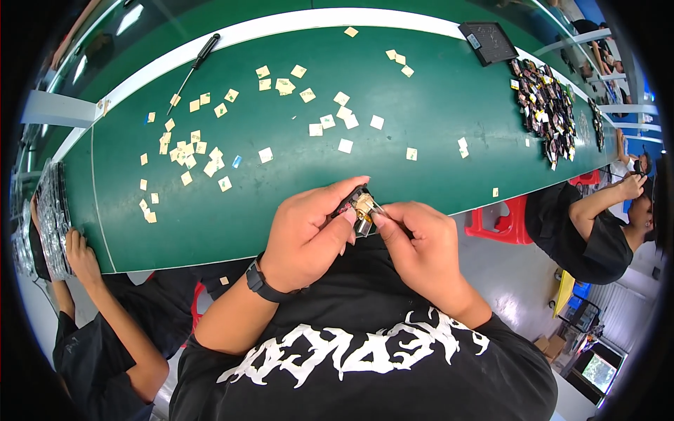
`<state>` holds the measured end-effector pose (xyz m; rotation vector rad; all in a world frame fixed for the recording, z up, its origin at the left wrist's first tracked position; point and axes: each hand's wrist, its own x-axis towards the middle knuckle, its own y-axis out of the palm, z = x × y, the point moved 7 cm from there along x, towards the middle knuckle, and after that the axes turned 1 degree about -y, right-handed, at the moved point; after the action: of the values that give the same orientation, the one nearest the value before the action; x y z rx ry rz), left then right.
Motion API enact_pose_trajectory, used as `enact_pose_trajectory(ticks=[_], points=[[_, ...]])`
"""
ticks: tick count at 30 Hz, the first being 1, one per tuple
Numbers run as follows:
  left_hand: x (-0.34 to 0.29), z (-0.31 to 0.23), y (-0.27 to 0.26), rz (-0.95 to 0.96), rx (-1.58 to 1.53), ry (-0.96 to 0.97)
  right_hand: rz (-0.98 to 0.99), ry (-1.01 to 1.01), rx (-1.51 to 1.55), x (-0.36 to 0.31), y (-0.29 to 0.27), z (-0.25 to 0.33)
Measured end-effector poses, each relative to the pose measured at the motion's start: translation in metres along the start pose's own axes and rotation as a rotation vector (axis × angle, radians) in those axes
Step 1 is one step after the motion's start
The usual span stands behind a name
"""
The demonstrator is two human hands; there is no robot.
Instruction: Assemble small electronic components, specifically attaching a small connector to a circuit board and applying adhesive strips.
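Observation:
Close to my body, at the table's near edge, I hold a small black electronic part (pixel 364 204) with a gold-tan middle and a shiny, clear-looking edge. My left hand (pixel 305 228), wearing a black wristwatch (pixel 261 282), is closed round its left side with the thumb on top. On the other side my right hand (pixel 421 242) pinches the part's right edge between thumb and fingers. The fingers cover much of it, so its exact kind is hard to make out. Beyond my hands, several small cream paper squares (pixel 283 86) lie scattered on the green tabletop (pixel 281 140).
A screwdriver (pixel 203 55) lies at the far left. A black tray (pixel 489 43) sits at the far right, near a heap of small black parts (pixel 546 111). Clear plastic packages (pixel 53 217) line the left end. Co-workers sit on both sides; a red stool (pixel 500 221) stands right.

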<state>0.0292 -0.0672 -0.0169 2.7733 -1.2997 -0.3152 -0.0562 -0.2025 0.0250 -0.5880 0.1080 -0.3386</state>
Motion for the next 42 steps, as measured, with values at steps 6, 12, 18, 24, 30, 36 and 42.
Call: enact_pose_trajectory(ticks=[6, 12, 18, 24, 30, 36, 42], points=[[-0.001, 0.001, -0.001, -0.022, -0.274, -0.144, 0.065, 0.175, 0.391, -0.003, 0.005, -0.022], [-0.001, 0.000, -0.002, -0.031, -0.290, -0.109, 0.050, 0.248, 0.649, -0.002, 0.000, -0.030], [0.000, -0.001, -0.002, -0.059, -0.238, -0.082, -0.081, 0.300, 0.625, 0.008, -0.012, -0.040], [0.000, -0.004, -0.003, -0.061, -0.248, -0.077, -0.075, 0.368, 0.670, 0.009, -0.014, -0.048], [0.001, -0.002, -0.003, -0.089, -0.199, -0.028, -0.097, 0.468, 0.800, 0.012, -0.019, -0.055], [0.001, -0.004, -0.002, -0.102, -0.276, -0.009, -0.049, 0.380, 0.763, 0.014, -0.017, -0.057], [0.003, 0.003, -0.010, -0.193, -0.459, 0.138, 0.056, 0.355, 0.641, 0.008, 0.005, -0.022]])
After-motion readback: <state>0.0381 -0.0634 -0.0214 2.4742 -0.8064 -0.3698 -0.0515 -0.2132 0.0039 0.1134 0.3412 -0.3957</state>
